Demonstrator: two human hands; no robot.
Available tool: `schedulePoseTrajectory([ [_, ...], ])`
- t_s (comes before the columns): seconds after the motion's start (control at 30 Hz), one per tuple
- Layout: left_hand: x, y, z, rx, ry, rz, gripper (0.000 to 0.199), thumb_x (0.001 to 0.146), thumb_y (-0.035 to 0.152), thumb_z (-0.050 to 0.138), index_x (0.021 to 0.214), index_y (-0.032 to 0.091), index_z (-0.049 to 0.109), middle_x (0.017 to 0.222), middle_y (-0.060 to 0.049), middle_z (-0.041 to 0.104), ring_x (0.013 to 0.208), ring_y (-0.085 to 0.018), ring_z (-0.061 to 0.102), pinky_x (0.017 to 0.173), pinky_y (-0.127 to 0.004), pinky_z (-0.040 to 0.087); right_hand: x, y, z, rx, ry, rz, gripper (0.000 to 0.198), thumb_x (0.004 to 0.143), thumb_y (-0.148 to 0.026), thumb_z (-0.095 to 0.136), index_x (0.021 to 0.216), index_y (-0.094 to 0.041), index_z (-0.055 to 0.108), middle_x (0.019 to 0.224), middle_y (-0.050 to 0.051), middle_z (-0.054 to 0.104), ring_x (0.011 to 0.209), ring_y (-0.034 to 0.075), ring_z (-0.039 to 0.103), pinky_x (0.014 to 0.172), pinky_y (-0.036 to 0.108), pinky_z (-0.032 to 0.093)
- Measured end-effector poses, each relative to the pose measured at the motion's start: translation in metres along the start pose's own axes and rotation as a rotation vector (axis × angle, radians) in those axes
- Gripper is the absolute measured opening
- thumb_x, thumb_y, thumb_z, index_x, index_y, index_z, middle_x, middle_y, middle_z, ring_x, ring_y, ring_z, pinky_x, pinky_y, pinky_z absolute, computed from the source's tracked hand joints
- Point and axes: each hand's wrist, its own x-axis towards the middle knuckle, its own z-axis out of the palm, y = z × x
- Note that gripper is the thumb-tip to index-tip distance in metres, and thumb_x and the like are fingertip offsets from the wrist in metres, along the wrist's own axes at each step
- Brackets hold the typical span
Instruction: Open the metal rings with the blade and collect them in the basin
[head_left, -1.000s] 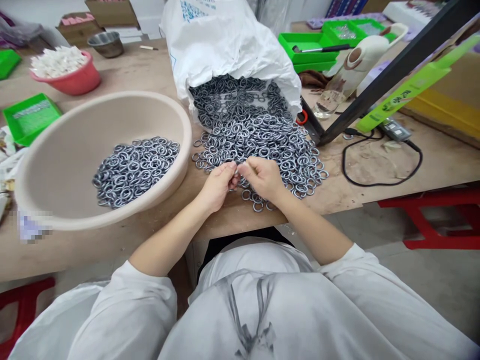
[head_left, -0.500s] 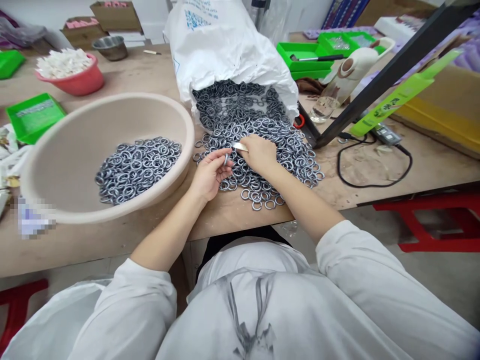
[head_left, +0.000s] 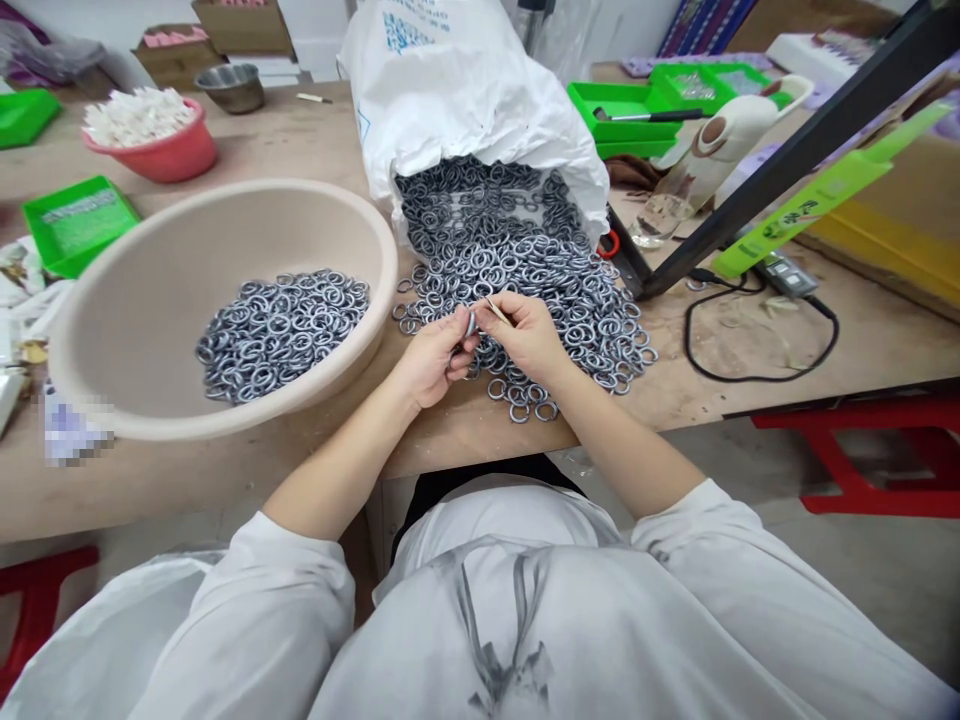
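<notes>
Between the thumb and fingers of my left hand (head_left: 437, 355) is a grey metal ring (head_left: 471, 323), held on edge. Another ring seems to sit lower in the curled fingers, mostly hidden. My right hand (head_left: 531, 338) is closed on a slim, pale blade-like tool (head_left: 499, 312), its tip close to the held ring. The fingertips of both hands meet over the front of a pile of loose rings (head_left: 559, 275), which spreads from the mouth of a white sack (head_left: 472, 95). To the left, a large beige basin (head_left: 127, 300) contains many similar rings.
A pink bowl of white pieces (head_left: 161, 150) and a green tray (head_left: 79, 225) stand beyond the basin. At right are a black slanted bar (head_left: 750, 190), a lime-green strip (head_left: 810, 210), a coiled black cable (head_left: 690, 350) and green bins (head_left: 615, 100). Red stools show below the table.
My right hand has drawn back from the pile toward me and met my left hand. The ring in the left hand is now raised upright between the fingertips, beside the tool. The view has shifted slightly.
</notes>
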Motion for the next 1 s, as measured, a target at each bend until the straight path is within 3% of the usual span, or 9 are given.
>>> schedulePoseTrajectory([
  [0.17, 0.0, -0.006, 0.002, 0.053, 0.045, 0.086, 0.046, 0.083, 0.058, 0.068, 0.075, 0.018, 0.048, 0.059, 0.007, 0.045, 0.039, -0.001, 0.03, 0.036, -0.015, 0.017, -0.003, 0.003, 0.003, 0.009, 0.048, -0.014, 0.051, 0.074, -0.069, 0.07, 0.088, -0.02, 0.066, 0.078, 0.0, 0.064, 0.072, 0.014, 0.058, 0.069, 0.029, 0.048],
  [0.27, -0.001, -0.007, 0.004, 0.107, 0.047, 0.082, 0.051, 0.084, 0.063, 0.062, 0.07, 0.018, 0.045, 0.054, 0.007, 0.041, 0.039, -0.002, 0.028, 0.036, -0.015, 0.016, -0.005, 0.001, 0.004, -0.03, 0.055, -0.032, 0.049, 0.079, -0.069, 0.065, 0.09, -0.021, 0.064, 0.079, 0.001, 0.064, 0.072, 0.014, 0.057, 0.069, 0.029, 0.047],
  [0.43, -0.002, -0.005, 0.003, 0.081, 0.063, 0.116, 0.054, 0.082, 0.064, 0.064, 0.066, 0.019, 0.041, 0.05, 0.008, 0.034, 0.038, -0.002, 0.026, 0.036, -0.016, 0.017, -0.012, -0.007, 0.001, -0.347, 0.043, -0.148, 0.053, 0.094, -0.067, 0.043, 0.074, -0.02, 0.057, 0.068, 0.0, 0.054, 0.064, 0.012, 0.048, 0.063, 0.028, 0.036],
  [0.63, -0.001, -0.005, 0.004, 0.022, 0.112, 0.078, 0.049, 0.084, 0.06, 0.065, 0.069, 0.019, 0.041, 0.048, 0.009, 0.035, 0.036, -0.003, 0.026, 0.036, -0.016, 0.017, -0.017, -0.01, 0.004, -0.572, -0.047, -0.188, 0.055, 0.096, -0.065, 0.039, 0.063, -0.02, 0.044, 0.062, -0.001, 0.046, 0.058, 0.011, 0.039, 0.058, 0.028, 0.025],
  [0.8, -0.004, -0.004, 0.003, 0.024, 0.028, 0.057, 0.052, 0.083, 0.06, 0.067, 0.066, 0.018, 0.039, 0.048, 0.01, 0.032, 0.036, -0.002, 0.023, 0.036, -0.015, 0.017, -0.011, -0.004, 0.002, -0.529, -0.029, -0.099, 0.058, 0.094, -0.069, 0.039, 0.061, -0.021, 0.039, 0.058, -0.003, 0.042, 0.056, 0.011, 0.036, 0.057, 0.028, 0.024],
  [0.9, -0.006, -0.004, 0.004, 0.041, -0.126, 0.056, 0.053, 0.082, 0.06, 0.067, 0.064, 0.017, 0.042, 0.048, 0.009, 0.032, 0.038, -0.002, 0.024, 0.037, -0.015, 0.018, 0.002, 0.001, -0.012, -0.5, 0.161, 0.015, 0.06, 0.094, -0.072, 0.034, 0.061, -0.022, 0.038, 0.057, -0.003, 0.039, 0.056, 0.012, 0.037, 0.058, 0.028, 0.027],
  [1.0, -0.006, -0.005, 0.004, 0.032, -0.16, 0.05, 0.051, 0.083, 0.058, 0.068, 0.064, 0.017, 0.045, 0.05, 0.008, 0.036, 0.039, -0.003, 0.027, 0.038, -0.015, 0.02, 0.018, 0.0, -0.028, -0.724, 0.251, 0.105, 0.054, 0.096, -0.065, 0.041, 0.067, -0.02, 0.053, 0.062, 0.0, 0.05, 0.061, 0.014, 0.044, 0.061, 0.029, 0.031],
])
